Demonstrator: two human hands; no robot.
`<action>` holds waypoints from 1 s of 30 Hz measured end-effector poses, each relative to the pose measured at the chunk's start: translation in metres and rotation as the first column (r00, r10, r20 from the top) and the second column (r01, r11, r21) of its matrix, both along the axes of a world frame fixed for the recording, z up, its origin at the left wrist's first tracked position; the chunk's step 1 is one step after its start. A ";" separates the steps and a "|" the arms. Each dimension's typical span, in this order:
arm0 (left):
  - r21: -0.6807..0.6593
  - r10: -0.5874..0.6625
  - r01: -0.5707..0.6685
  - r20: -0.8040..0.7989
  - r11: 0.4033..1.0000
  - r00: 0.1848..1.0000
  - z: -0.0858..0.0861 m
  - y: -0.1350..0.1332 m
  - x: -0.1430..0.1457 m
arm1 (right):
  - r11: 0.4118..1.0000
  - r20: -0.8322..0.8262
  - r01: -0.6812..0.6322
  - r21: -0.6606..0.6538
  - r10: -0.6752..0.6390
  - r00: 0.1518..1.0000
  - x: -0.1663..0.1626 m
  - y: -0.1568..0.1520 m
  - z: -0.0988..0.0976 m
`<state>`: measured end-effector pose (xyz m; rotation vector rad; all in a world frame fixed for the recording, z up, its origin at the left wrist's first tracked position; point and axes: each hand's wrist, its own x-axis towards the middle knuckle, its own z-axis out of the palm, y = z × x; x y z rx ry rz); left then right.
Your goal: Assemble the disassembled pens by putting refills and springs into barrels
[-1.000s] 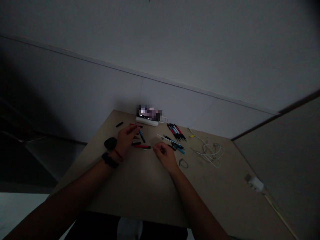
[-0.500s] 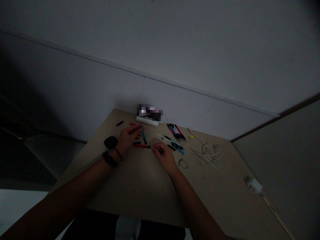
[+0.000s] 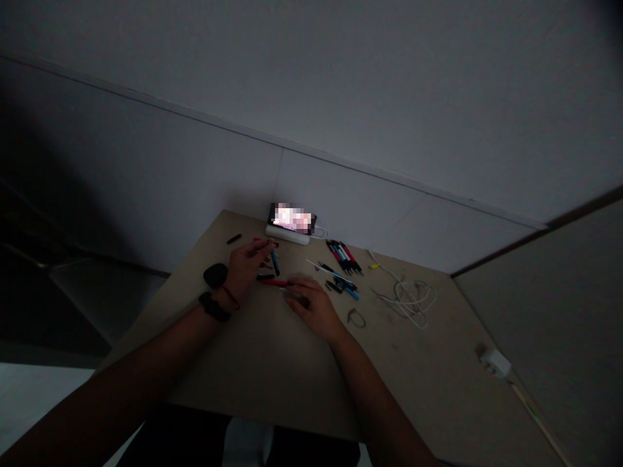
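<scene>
The step in hand looks like fetching the red pen part [image 3: 275, 283] with the right hand [image 3: 315, 305] while the left hand [image 3: 248, 263] minds a blue pen part [image 3: 275, 262]. The left fingers seem closed in a pinch on the upper end of the blue part, just above the worktop [image 3: 272, 363]; the right fingers are parted, thumb and forefinger apart, at the right-hand end of the red part, which lies on the worktop between the hands. To do this well, take the red part by that free end, thumb and fingertip on opposite sides of the barrel, and lift rather than drag, since a black piece [image 3: 265, 277] lies just beside its other end and could be nudged away. Keep the left pinch light, as a slim barrel will probably roll or slip if squeezed off-centre. A level wrist should also keep the right hand clear of the loose pen pieces [image 3: 345, 288] beside it, and of the neat row of pens [image 3: 344, 257] farther back. The light is dim, so check by feel.
</scene>
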<state>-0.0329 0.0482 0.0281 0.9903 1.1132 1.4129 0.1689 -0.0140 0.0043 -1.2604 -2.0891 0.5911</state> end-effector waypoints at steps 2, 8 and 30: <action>0.006 0.035 -0.035 -0.013 0.999 0.999 0.000 0.000 -0.001 | 1.000 0.026 -0.008 0.001 0.008 1.000 0.000 0.000 0.000; 0.034 0.105 -0.104 -0.042 0.994 0.994 -0.002 0.000 -0.001 | 0.999 0.005 0.043 -0.010 -0.043 0.999 -0.001 0.000 0.000; -0.081 -0.295 0.292 -0.019 0.953 0.955 -0.005 -0.020 0.017 | 0.924 0.330 0.301 0.237 -0.368 0.869 0.026 0.010 -0.019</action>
